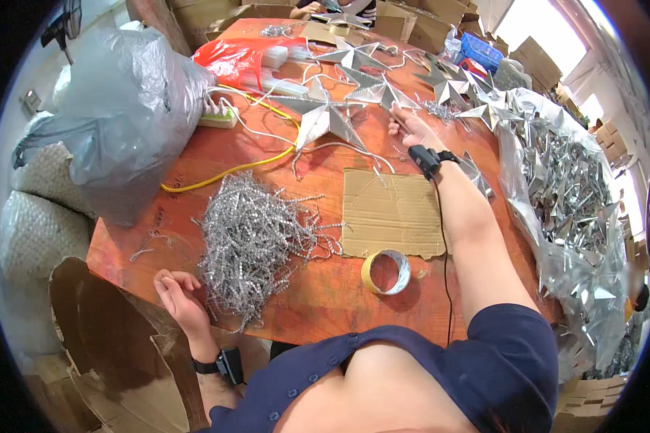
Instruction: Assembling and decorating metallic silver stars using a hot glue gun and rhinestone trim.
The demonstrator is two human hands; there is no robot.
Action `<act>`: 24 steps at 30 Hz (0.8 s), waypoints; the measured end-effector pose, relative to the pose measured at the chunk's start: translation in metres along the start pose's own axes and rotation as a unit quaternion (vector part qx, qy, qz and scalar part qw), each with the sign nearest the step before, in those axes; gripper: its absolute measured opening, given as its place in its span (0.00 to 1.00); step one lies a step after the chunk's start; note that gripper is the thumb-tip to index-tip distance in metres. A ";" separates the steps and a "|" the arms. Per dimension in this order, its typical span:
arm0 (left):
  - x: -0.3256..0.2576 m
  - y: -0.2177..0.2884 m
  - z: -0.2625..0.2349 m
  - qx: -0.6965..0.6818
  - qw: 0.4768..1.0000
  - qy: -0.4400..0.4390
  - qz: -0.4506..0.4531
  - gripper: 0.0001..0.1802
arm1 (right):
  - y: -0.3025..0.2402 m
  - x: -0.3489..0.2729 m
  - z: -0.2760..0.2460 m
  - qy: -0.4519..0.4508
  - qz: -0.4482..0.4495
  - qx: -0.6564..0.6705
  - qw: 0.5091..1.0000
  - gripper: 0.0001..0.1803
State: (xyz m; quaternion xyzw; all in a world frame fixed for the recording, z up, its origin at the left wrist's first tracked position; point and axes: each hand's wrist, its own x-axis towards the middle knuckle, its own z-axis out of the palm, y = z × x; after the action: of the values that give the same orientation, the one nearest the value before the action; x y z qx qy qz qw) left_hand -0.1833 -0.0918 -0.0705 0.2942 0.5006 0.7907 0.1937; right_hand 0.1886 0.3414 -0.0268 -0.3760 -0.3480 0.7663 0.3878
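My right hand (406,127) is stretched out across the table, its fingers drawn together beside the lower points of a silver star (380,92). What is pinched in them is too small to make out. Just left of it lies another silver star (325,119) with beaded edging, a white cord around it. My left hand (182,297) rests at the table's near left edge, palm up with loosely bent fingers and nothing in it. Beside that hand is a tangled heap of silver beaded garland strands (249,242). A flat cardboard piece (390,213) and a tape roll (386,273) lie between my arms.
A large grey plastic bag (133,123) stands at the left, near a power strip (218,117) and yellow cable (227,173). A red bag (231,61) lies behind. Clear plastic holding many silver stars (563,180) lines the right side. A person (336,9) sits opposite.
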 end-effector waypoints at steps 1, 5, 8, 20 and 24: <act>-0.001 0.000 -0.002 -0.015 1.000 -0.003 -0.006 0.09 | 0.005 0.003 0.001 0.033 0.000 -0.045 0.998 0.12; -0.002 0.005 -0.012 -0.001 0.999 -0.031 -0.013 0.09 | 0.007 -0.002 0.005 0.051 0.028 -0.168 0.984 0.13; -0.004 0.001 -0.005 0.066 0.997 0.011 0.024 0.07 | -0.002 -0.031 0.012 0.050 0.047 -0.203 0.977 0.16; -0.002 0.005 0.008 0.127 0.992 0.005 -0.021 0.08 | -0.193 -0.233 -0.195 0.410 -0.340 -0.587 0.610 0.31; 0.002 0.000 0.007 0.130 0.991 0.009 -0.021 0.07 | -0.179 -0.290 -0.303 0.600 -0.184 -0.674 0.391 0.37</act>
State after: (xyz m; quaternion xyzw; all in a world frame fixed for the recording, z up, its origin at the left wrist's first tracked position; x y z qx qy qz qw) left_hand -0.1803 -0.0855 -0.0670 0.2992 0.6071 0.7172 0.1663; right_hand 0.6258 0.2480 0.0661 -0.8035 -0.4888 -0.2320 0.2481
